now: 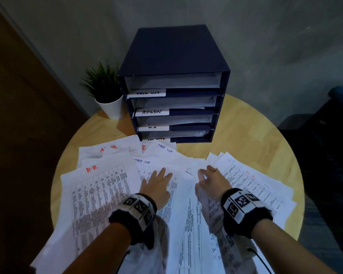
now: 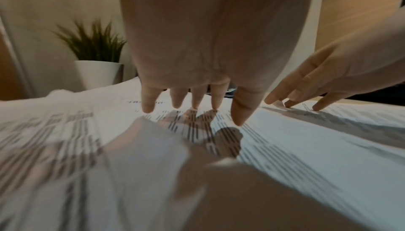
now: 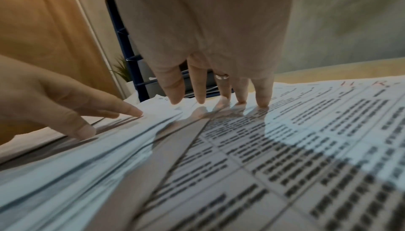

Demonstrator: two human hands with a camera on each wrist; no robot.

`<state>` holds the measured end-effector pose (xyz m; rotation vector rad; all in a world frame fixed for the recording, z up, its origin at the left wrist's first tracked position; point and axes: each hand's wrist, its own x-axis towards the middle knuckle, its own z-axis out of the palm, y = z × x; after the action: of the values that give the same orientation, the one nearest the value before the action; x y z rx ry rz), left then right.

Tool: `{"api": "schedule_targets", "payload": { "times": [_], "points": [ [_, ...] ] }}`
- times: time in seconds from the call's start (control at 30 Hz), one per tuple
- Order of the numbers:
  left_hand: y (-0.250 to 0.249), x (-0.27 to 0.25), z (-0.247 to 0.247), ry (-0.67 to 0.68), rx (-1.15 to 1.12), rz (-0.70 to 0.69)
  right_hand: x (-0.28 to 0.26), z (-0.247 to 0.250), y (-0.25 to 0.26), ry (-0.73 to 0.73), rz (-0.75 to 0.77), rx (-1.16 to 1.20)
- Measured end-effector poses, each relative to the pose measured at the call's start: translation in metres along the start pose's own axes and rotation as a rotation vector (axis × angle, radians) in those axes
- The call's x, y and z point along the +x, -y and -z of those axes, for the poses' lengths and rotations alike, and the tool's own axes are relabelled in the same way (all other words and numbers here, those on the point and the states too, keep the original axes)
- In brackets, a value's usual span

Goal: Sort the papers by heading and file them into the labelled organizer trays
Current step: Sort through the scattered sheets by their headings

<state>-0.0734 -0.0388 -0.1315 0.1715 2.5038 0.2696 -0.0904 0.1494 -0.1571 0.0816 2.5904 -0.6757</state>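
Printed papers (image 1: 111, 186) lie fanned across the near half of the round wooden table (image 1: 246, 135), headed H.R, ADMIN and TASK LIST in red or blue. My left hand (image 1: 156, 181) rests flat, fingers straight and spread, on a TASK LIST sheet (image 1: 147, 162); its fingertips (image 2: 197, 105) touch the print. My right hand (image 1: 208, 177) presses straight fingers (image 3: 263, 103) on the right-hand stack, beside a sheet headed H.R (image 1: 251, 176). Behind the papers stands a dark blue organizer (image 1: 172, 62) with trays labelled TASK LIST (image 1: 148, 93), ADMIN (image 1: 151, 111) and H.R (image 1: 152, 127); the lowest label is half hidden.
A potted green plant (image 1: 105, 91) in a white pot stands left of the organizer. Grey wall rises close behind. Bare table shows to the right of the organizer. A dark seat (image 1: 325, 123) sits beyond the table's right edge.
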Motion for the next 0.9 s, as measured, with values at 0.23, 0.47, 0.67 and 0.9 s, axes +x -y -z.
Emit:
{"api": "schedule_targets", "payload": {
  "times": [0.23, 0.47, 0.67, 0.9],
  "points": [
    [0.006, -0.031, -0.017, -0.090, -0.135, 0.425, -0.023, -0.018, 0.023, -0.012, 0.050, 0.013],
    [0.007, -0.033, -0.026, -0.036, -0.225, 0.642, -0.030, -0.030, 0.045, 0.114, 0.060, -0.094],
    [0.010, -0.033, -0.033, -0.110, -0.256, 0.645, -0.042, -0.030, 0.058, 0.095, 0.058, -0.182],
    [0.006, -0.033, -0.041, -0.146, -0.290, 0.685, -0.044, -0.036, 0.064, 0.176, 0.139, -0.024]
  ]
}}
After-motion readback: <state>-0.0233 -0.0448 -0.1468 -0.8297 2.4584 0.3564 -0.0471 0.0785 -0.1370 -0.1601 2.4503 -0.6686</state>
